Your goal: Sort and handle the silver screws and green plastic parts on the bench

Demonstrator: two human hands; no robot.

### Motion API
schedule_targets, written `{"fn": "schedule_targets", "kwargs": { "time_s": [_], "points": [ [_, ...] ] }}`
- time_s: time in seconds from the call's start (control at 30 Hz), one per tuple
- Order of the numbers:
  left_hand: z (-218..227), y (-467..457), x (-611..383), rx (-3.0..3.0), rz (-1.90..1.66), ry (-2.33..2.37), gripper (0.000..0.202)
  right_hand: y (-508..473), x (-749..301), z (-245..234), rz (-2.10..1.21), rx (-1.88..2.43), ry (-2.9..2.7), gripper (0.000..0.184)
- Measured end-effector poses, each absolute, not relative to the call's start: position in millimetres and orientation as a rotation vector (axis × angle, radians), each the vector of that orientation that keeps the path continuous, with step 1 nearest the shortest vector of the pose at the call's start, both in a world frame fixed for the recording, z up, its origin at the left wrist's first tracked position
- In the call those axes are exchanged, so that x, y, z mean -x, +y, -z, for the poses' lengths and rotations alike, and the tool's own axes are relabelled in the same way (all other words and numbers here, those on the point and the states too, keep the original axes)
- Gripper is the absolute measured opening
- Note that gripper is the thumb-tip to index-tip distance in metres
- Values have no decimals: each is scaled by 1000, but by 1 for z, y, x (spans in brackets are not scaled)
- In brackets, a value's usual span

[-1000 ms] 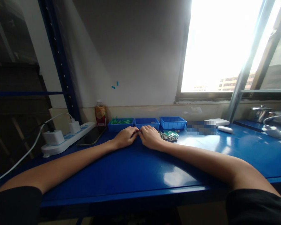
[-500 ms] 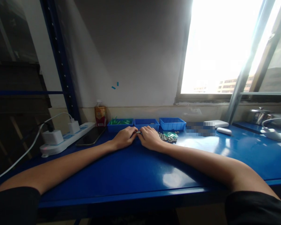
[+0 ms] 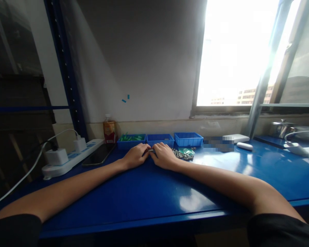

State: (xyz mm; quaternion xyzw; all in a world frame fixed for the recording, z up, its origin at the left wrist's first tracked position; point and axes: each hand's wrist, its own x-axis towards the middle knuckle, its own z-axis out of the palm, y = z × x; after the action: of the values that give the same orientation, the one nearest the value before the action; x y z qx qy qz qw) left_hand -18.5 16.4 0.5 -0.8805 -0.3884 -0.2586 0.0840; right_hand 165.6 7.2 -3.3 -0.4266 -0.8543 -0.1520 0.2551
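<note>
My left hand [image 3: 136,156] and my right hand [image 3: 165,156] meet over the blue table [image 3: 134,195], fingertips nearly touching. Between them is a small, light-coloured metallic piece [image 3: 151,150], pinched from both sides; it is too small to name more exactly. Just right of my right hand lies a pile of small metal fittings [image 3: 183,156] with a clear and green plastic bag [image 3: 186,151]. Behind the hands stand three blue bins in a row: the left bin [image 3: 131,145] holds green pieces [image 3: 132,137], then come the middle bin [image 3: 167,141] and the right bin [image 3: 189,140].
At the left are a white power strip [image 3: 74,158] with plugged chargers, a dark phone [image 3: 99,155] and a bottle [image 3: 109,130]. White cases [image 3: 244,146] and a metal pot [image 3: 282,129] stand at the right. A blue upright post [image 3: 67,68] rises at the left.
The whole view has shifted slightly, with things appearing a little lower. Both hands keep their pinch on the small piece, its angle barely changed.
</note>
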Motion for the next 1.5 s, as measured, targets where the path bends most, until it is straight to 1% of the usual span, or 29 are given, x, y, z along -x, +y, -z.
{"fn": "schedule_targets", "kwargs": {
  "time_s": [0.5,0.7,0.93,1.17,1.37,1.5],
  "points": [
    [-2,16,18,2664,761,-1140,16,12,-165,6,402,1117,-2357,24],
    [-2,16,18,2599,762,-1170,28,9,-167,4,382,1134,-2273,21],
    [-3,15,16,2616,741,-1163,31,9,-167,3,407,1141,-2290,15],
    [-1,15,18,2564,914,-1195,23,7,-166,2,408,1168,-2288,19],
    [2,17,19,2582,949,-1149,14,8,-166,3,412,1165,-2283,18],
    [3,18,20,2604,935,-1111,13,8,-166,3,405,1160,-2282,20]
  ]
}}
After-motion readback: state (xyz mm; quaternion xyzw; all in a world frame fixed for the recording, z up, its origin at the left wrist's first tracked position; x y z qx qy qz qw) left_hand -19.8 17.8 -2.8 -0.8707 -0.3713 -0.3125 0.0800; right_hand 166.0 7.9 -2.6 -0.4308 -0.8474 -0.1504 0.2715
